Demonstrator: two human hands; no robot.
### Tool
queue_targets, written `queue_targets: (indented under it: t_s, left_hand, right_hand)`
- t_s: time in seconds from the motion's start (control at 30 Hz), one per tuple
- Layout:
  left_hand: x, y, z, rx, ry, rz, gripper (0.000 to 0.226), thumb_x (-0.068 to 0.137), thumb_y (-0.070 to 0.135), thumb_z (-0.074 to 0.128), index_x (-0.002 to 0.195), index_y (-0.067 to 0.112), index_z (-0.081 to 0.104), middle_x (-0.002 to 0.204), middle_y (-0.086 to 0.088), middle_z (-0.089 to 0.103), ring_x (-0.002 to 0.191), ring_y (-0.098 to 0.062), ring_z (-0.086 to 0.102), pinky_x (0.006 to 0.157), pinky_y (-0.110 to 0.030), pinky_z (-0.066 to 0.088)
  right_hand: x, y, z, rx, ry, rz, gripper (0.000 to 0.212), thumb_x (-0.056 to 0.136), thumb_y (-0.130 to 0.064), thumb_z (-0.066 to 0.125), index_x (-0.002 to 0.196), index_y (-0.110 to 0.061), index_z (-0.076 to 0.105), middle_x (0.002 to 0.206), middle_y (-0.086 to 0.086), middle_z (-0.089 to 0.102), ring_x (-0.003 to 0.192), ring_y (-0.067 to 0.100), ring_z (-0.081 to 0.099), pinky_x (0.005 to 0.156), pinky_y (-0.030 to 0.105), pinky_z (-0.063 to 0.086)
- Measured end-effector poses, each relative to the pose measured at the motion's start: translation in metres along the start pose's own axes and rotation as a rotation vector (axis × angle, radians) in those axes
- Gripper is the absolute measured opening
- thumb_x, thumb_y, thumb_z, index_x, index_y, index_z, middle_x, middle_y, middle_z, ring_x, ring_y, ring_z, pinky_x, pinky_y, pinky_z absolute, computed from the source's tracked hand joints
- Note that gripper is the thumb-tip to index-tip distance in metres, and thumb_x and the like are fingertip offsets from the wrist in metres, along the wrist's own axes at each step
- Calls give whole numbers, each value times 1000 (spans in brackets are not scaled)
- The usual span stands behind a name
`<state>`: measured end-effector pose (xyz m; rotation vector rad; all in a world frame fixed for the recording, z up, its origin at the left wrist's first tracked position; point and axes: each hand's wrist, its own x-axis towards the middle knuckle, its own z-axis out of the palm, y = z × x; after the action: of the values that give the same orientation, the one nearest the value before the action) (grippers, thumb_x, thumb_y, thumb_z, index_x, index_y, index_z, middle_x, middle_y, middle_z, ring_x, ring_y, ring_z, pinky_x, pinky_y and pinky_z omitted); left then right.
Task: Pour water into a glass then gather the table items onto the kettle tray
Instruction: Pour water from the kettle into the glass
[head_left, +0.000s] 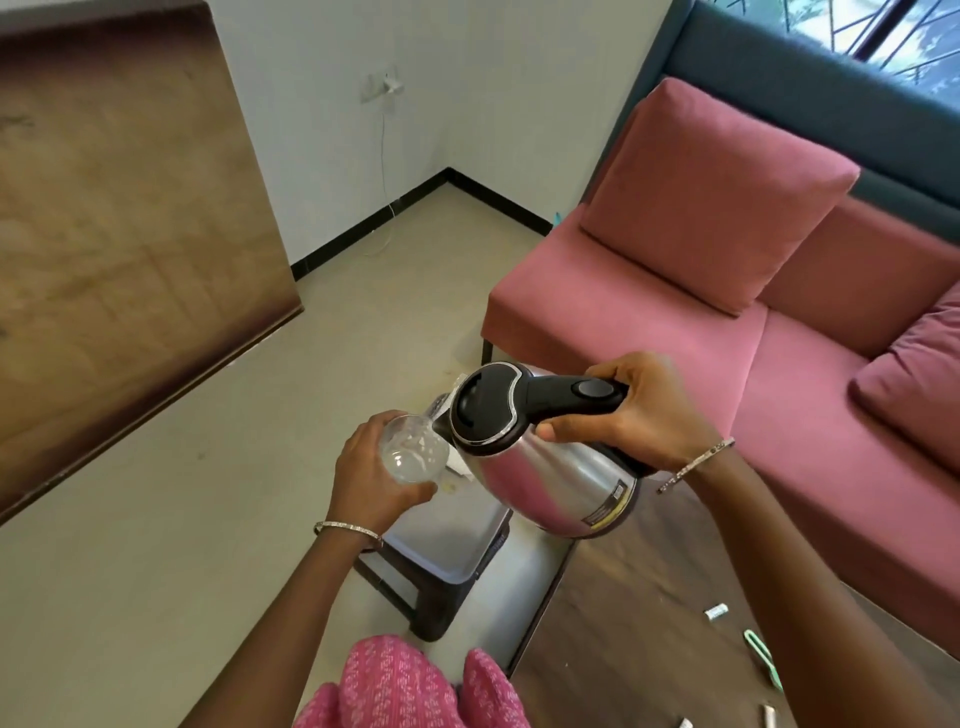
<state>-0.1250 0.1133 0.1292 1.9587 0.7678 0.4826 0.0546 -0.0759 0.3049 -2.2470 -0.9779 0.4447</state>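
My right hand (644, 415) grips the black handle of a steel kettle (550, 483), which is tilted to the left with its spout over a clear glass (413, 449). Water is running into the glass. My left hand (371, 480) holds the glass from below and behind, above a grey tray (441, 545) that lies on a dark stool. On the brown table (649, 649) at the lower right lie small white items (717, 612) and a green item (761, 656).
A pink sofa (779, 364) with cushions stands to the right, close behind the kettle. A large wooden panel (119, 218) fills the left. Beige floor lies between them. My pink-clad knees (405, 686) are at the bottom edge.
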Motion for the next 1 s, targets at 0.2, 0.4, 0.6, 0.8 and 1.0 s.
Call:
queue_targets:
  t_s: [0.2,0.4,0.6,0.8,1.0]
  left_hand:
    - [-2,7,6,3,6,27,87,42,20,92,119,28,51,115,7,59,102,-16,56,81,-23,45]
    - [-6,10,8,14,10,31,87,42,22,93,119,28,52,114,7,59,101,-15,56,81,-24,45]
    - [-7,12,15,13,3,45,87,43,23,92,121,23,53,115,3,60,102,-18,57,86,-34,52]
    - [-4,10,18,-2,-11,38,88,44,26,93,121,25,52,116,4,59,103,-17,56,87,-35,52]
    - [1,5,20,0,-11,23,86,43,31,91,119,31,51,113,9,58,102,-15,56,86,-35,53]
  right_hand:
    - [-4,-2,-11,-150,-14,-25,55,43,-65,80,57,-14,66,46,7,49,45,9,36,46,33,28]
    - [-3,-4,-13,-188,-25,-41,54,44,-64,80,57,-14,66,51,12,55,45,9,37,45,31,28]
    - [1,-7,-13,-284,-52,-66,52,47,-64,83,58,-16,67,45,2,48,44,9,36,45,29,27]
    - [9,-6,-10,-338,-30,-71,57,45,-71,76,59,-16,66,52,4,55,42,7,37,43,29,28]
    - [15,-6,-10,-400,-29,-82,58,44,-73,74,59,-17,64,42,-7,45,40,10,37,42,28,27]
